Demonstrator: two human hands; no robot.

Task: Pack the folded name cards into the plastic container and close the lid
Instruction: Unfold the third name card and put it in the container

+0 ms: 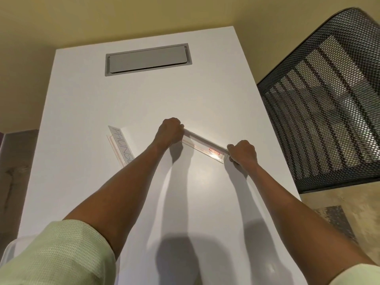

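A long clear plastic container (204, 145) with red line markings lies at an angle on the white table (144, 95). My left hand (171, 130) grips its far left end with closed fingers. My right hand (242, 152) grips its near right end the same way. To the left, a folded white name card (121, 144) with grey letters lies on the table, on top of another clear plastic piece (113, 145) with red lines. My left forearm covers the card's near end. What is inside the container cannot be made out.
A grey recessed cable flap (147, 59) sits in the table's far end. A black mesh chair back (322, 103) stands close to the table's right edge. Patterned floor shows at lower right.
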